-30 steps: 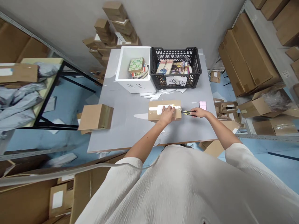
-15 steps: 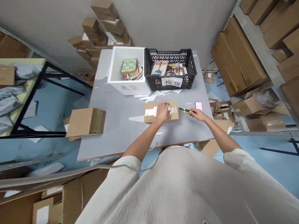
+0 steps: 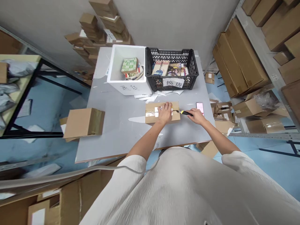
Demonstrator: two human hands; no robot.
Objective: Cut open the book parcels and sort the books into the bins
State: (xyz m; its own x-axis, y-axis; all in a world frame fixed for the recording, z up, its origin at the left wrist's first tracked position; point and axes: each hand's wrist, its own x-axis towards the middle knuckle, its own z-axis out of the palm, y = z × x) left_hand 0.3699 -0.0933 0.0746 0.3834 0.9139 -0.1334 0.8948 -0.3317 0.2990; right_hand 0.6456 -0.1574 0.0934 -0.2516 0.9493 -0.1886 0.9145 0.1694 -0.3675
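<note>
A small taped cardboard box [image 3: 151, 117] with a white label lies on the grey table [image 3: 117, 131] in front of me. My left hand [image 3: 165, 113] rests on its top with the fingers spread, over part of the label. In my right hand [image 3: 196, 116] is a black and yellow utility knife [image 3: 187, 112]. The knife's tip touches the right end of the box, at the taped seam. A phone [image 3: 200, 107] with a lit pink screen lies just beyond my right hand.
Behind the box stand a white foam bin [image 3: 127, 87] and a black plastic crate [image 3: 173, 83], both holding books. Paper scraps [image 3: 152, 98] lie before them. A larger carton [image 3: 81, 122] sits at the table's left edge. Shelves with cartons [image 3: 241, 59] stand to the right.
The knife in my right hand has moved left, from beside the box to its right end. My left hand stays on the box, its fingers now more spread.
</note>
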